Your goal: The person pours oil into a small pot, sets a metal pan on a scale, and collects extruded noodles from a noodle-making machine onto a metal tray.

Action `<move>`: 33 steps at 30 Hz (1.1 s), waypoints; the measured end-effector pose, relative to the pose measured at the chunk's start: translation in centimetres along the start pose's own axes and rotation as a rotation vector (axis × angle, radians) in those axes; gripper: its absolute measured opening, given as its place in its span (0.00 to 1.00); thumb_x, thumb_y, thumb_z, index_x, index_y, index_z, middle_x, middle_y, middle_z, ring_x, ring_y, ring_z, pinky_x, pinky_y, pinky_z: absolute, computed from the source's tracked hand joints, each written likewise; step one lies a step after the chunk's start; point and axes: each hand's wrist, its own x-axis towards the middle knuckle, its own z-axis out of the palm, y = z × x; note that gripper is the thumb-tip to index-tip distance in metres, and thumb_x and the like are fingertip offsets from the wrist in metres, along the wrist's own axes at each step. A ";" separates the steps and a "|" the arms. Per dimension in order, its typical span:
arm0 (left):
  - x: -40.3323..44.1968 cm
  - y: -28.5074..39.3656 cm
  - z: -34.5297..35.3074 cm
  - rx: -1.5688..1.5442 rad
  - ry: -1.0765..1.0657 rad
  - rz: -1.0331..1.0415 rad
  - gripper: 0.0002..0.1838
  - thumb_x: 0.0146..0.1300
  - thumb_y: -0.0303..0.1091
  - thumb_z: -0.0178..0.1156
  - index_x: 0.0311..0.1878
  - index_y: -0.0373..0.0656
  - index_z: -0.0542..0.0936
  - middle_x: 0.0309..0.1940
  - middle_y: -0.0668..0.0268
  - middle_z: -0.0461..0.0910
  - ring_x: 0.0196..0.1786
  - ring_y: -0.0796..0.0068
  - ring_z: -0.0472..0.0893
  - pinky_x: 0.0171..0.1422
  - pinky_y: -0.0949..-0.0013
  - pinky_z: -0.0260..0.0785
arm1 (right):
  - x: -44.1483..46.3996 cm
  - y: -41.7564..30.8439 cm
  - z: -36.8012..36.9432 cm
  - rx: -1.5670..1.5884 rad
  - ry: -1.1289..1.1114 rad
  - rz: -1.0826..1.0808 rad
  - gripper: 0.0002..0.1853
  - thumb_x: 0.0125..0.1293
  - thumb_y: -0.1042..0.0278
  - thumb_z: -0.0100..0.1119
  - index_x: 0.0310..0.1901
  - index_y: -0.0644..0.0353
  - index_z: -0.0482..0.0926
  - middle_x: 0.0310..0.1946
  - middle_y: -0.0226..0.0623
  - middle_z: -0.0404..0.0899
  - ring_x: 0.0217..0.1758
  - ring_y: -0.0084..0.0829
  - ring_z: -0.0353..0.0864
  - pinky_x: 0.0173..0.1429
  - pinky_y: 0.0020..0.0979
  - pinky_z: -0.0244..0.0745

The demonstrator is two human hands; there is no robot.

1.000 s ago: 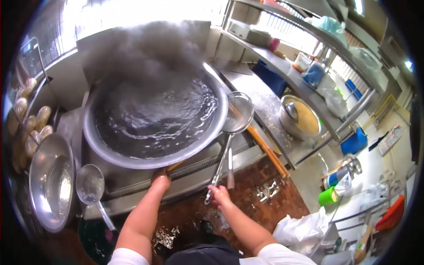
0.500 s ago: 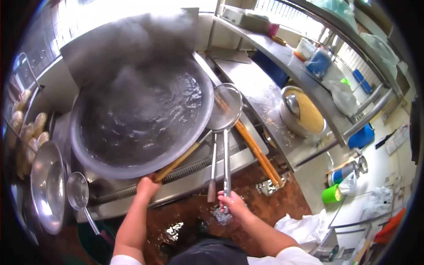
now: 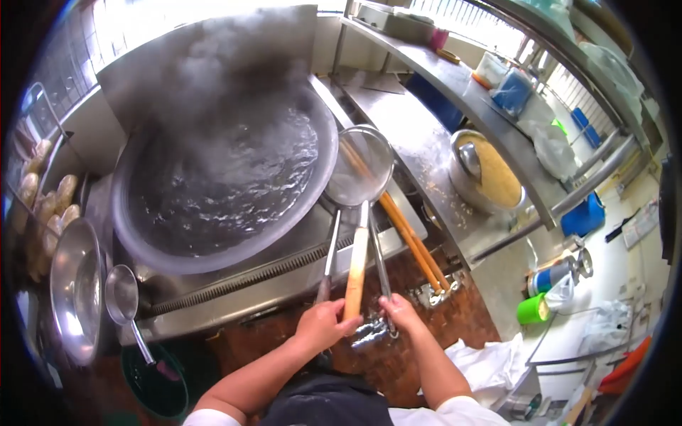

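Note:
My left hand [image 3: 323, 326] is at the lower end of a pale wooden handle [image 3: 357, 273], its fingers curled and its thumb by the handle's end. That handle runs up to a round mesh strainer [image 3: 359, 167] beside the big pot's rim. A tool with a dark handle [image 3: 325, 290] passes down to the same hand; whether the fingers touch it, I cannot tell. My right hand [image 3: 400, 312] is closed on a slim metal handle [image 3: 380, 259], whose looped end sticks out below. Its upper end goes behind the strainer.
A wide steaming pot [image 3: 160, 248] of bubbling liquid fills the left. Long wooden sticks [image 3: 408, 238] lean to the right. Further right are a steel counter [image 3: 383, 113] and a pot of yellowish food [image 3: 490, 170] with a scoop. A metal basin [image 3: 74, 291] and ladle [image 3: 122, 295] stand left.
My left hand has swung right with the wooden handle, from the pot's front rim to beside my right hand. My right hand has shifted slightly right and up with the metal handle.

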 end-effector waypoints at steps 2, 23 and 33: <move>0.9 -0.1 -0.9 0.235 0.017 0.036 0.23 0.59 0.58 0.55 0.41 0.47 0.82 0.31 0.54 0.81 0.37 0.52 0.80 0.41 0.56 0.72 | 1.3 0.3 0.0 -0.068 0.228 -0.041 0.26 0.64 0.45 0.53 0.49 0.63 0.73 0.37 0.42 0.79 0.39 0.35 0.78 0.45 0.36 0.73; 1.7 -10.4 -1.9 -0.252 0.193 -0.157 0.21 0.59 0.41 0.62 0.52 0.37 0.77 0.45 0.56 0.81 0.48 0.69 0.80 0.54 0.68 0.71 | 0.1 -9.0 9.0 -0.617 0.469 -0.768 0.31 0.55 0.50 0.63 0.57 0.59 0.70 0.59 0.50 0.67 0.63 0.47 0.65 0.64 0.46 0.60; -15.8 -20.4 -3.4 -0.480 0.516 -0.391 0.20 0.59 0.39 0.64 0.51 0.37 0.78 0.43 0.62 0.81 0.46 0.75 0.79 0.52 0.70 0.71 | -2.7 -13.1 10.2 -0.203 0.221 -0.860 0.07 0.55 0.72 0.66 0.25 0.62 0.77 0.28 0.37 0.77 0.36 0.33 0.77 0.47 0.32 0.71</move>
